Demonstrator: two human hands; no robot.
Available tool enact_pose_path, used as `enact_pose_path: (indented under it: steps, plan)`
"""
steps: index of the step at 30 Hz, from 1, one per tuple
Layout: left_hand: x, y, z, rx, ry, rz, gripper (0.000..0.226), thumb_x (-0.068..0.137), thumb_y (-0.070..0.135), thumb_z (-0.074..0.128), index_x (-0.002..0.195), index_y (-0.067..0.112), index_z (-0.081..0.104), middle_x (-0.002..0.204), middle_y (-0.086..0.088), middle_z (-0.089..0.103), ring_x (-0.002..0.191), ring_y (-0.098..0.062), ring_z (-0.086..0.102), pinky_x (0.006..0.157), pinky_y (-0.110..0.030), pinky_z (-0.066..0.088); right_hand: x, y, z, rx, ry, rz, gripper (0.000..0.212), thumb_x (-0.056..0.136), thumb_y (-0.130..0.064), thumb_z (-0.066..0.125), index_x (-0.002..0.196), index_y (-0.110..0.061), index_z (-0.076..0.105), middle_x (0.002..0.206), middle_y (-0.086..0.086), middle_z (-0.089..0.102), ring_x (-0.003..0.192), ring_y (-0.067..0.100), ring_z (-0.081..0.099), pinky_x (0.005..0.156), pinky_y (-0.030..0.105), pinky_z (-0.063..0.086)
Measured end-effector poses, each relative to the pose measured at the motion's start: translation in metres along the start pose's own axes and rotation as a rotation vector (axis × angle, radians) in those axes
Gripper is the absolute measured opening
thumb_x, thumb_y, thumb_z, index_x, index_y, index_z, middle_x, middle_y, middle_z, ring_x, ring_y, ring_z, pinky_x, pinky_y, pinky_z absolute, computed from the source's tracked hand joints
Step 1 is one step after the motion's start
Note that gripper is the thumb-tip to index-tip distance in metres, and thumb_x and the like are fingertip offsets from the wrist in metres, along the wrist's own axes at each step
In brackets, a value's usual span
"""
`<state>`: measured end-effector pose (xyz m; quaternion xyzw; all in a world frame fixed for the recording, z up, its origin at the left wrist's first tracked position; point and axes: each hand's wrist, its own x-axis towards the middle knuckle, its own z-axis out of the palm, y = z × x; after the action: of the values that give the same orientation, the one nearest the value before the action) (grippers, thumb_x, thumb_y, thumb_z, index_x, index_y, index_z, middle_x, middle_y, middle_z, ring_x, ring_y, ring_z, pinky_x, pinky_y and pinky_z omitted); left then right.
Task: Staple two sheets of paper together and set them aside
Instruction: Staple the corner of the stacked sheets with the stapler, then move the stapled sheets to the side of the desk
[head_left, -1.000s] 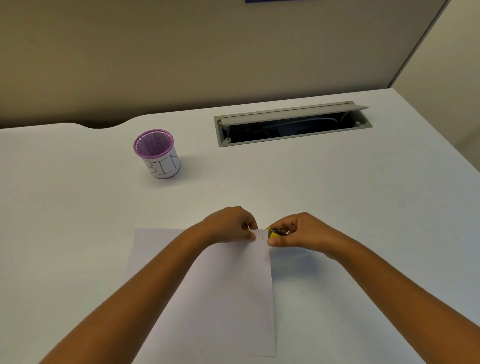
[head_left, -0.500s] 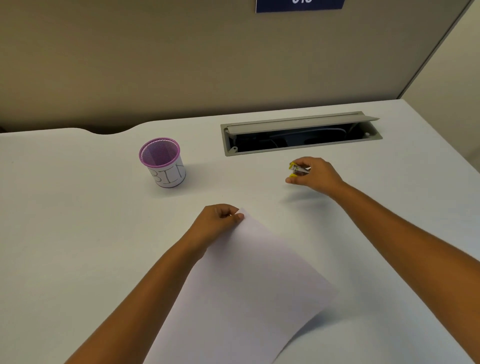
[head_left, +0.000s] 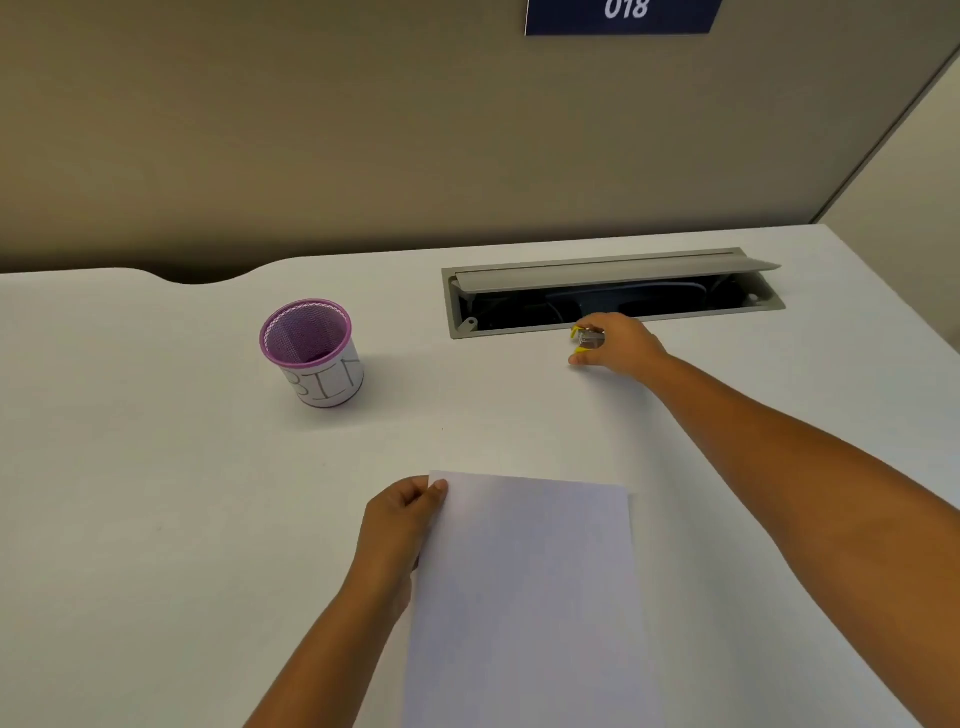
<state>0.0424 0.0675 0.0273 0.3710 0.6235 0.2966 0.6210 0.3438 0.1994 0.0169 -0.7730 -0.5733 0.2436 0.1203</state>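
The white sheets of paper (head_left: 530, 597) lie in front of me, reaching the lower edge of the view. My left hand (head_left: 402, 519) pinches their top left corner between thumb and fingers. Farther back and to the right, my right hand (head_left: 618, 345) is closed around a small yellow and clear stapler (head_left: 587, 340), low over the white desk (head_left: 156, 493) just in front of the cable slot. Most of the stapler is hidden by the fingers.
A purple mesh cup (head_left: 311, 351) with a white label reading BIN stands at the back left. An open grey cable slot (head_left: 613, 293) is set into the desk at the back right. A beige partition wall rises behind the desk.
My right hand has carried the stapler away from the paper's corner toward the cable slot. My left hand has pulled the sheets to the right and straightened them.
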Motion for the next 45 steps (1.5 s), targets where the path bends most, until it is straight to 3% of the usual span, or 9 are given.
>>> enact_pose_path:
  steps: [11, 16, 21, 25, 29, 32, 36, 41, 45]
  plan:
    - [0.002, -0.006, 0.001, -0.053, 0.054, -0.019, 0.031, 0.095, 0.017, 0.047, 0.069, 0.017, 0.066, 0.080, -0.010, 0.060, 0.078, -0.025, 0.046, 0.071, -0.037, 0.036, 0.008, -0.004, 0.010, -0.199, -0.012, -0.036, 0.068, 0.077, -0.040, 0.070, 0.137, -0.023, 0.042, 0.139, 0.013, 0.041, 0.130, 0.035, 0.035, 0.107, 0.052, 0.034]
    - [-0.004, -0.008, 0.004, -0.056, 0.020, -0.020, 0.029, 0.095, 0.017, 0.045, 0.077, 0.007, 0.066, 0.082, -0.015, 0.059, 0.075, -0.026, 0.047, 0.069, -0.037, 0.037, -0.020, -0.025, 0.004, -0.325, 0.055, -0.083, 0.090, 0.074, -0.043, 0.072, 0.146, -0.023, 0.021, 0.146, 0.011, 0.031, 0.136, 0.033, 0.027, 0.113, 0.051, 0.019]
    - [-0.014, -0.007, 0.006, -0.078, 0.018, -0.016, 0.028, 0.095, 0.018, 0.045, 0.090, 0.001, 0.067, 0.085, -0.018, 0.062, 0.073, -0.027, 0.048, 0.063, -0.034, 0.038, -0.112, -0.057, 0.022, 0.176, 0.230, -0.135, 0.032, 0.080, -0.026, 0.069, 0.110, -0.019, 0.059, 0.108, 0.004, 0.055, 0.096, 0.018, 0.055, 0.082, 0.028, 0.044]
    - [-0.038, -0.004, 0.010, -0.118, 0.063, 0.021, 0.026, 0.094, 0.017, 0.046, 0.086, 0.001, 0.065, 0.089, -0.018, 0.064, 0.078, -0.028, 0.055, 0.068, -0.034, 0.046, -0.213, -0.080, 0.042, 0.519, -0.007, 0.004, 0.015, 0.083, -0.028, 0.066, 0.095, -0.023, 0.061, 0.088, -0.006, 0.062, 0.073, 0.002, 0.055, 0.063, 0.006, 0.044]
    - [-0.080, -0.003, 0.024, -0.119, -0.039, 0.150, 0.029, 0.096, 0.012, 0.042, 0.088, 0.008, 0.070, 0.089, -0.006, 0.073, 0.080, -0.016, 0.069, 0.063, -0.021, 0.052, -0.268, -0.095, 0.060, 0.605, -0.152, 0.077, 0.036, 0.085, -0.044, 0.057, 0.117, -0.030, 0.051, 0.106, -0.018, 0.053, 0.094, 0.002, 0.056, 0.074, 0.006, 0.041]
    - [-0.109, -0.011, 0.036, -0.011, -0.068, 0.256, 0.029, 0.096, 0.014, 0.043, 0.088, 0.022, 0.070, 0.094, 0.003, 0.072, 0.087, -0.008, 0.068, 0.071, -0.021, 0.055, -0.288, -0.093, 0.062, 0.689, -0.044, 0.146, 0.025, 0.087, -0.046, 0.051, 0.101, -0.026, 0.059, 0.093, -0.010, 0.064, 0.095, 0.014, 0.062, 0.073, 0.015, 0.048]
    - [-0.132, -0.014, 0.039, 0.121, -0.056, 0.387, 0.032, 0.094, 0.010, 0.046, 0.092, 0.034, 0.067, 0.096, 0.016, 0.070, 0.093, 0.001, 0.063, 0.086, -0.027, 0.053, -0.306, -0.089, 0.047, 0.769, 0.140, 0.275, 0.033, 0.093, -0.035, 0.048, 0.092, -0.005, 0.062, 0.092, 0.020, 0.066, 0.090, 0.035, 0.064, 0.085, 0.048, 0.054]
    - [-0.164, 0.014, 0.037, 0.228, 0.027, 0.667, 0.023, 0.092, 0.021, 0.050, 0.106, 0.038, 0.057, 0.114, 0.020, 0.059, 0.099, 0.021, 0.049, 0.082, 0.002, 0.038, -0.331, -0.090, 0.007, 0.863, 0.195, 0.159, 0.016, 0.090, -0.036, 0.049, 0.075, -0.036, 0.050, 0.081, -0.008, 0.060, 0.078, 0.013, 0.060, 0.078, 0.034, 0.054]
    - [-0.189, 0.050, 0.043, 0.436, 0.013, 0.917, 0.027, 0.085, 0.044, 0.043, 0.111, 0.049, 0.042, 0.125, 0.022, 0.047, 0.113, 0.013, 0.040, 0.102, -0.016, 0.028, -0.349, -0.099, -0.028, 0.782, 0.208, 0.074, 0.014, 0.088, -0.042, 0.049, 0.097, -0.030, 0.048, 0.099, -0.006, 0.056, 0.084, 0.013, 0.057, 0.071, 0.023, 0.050]
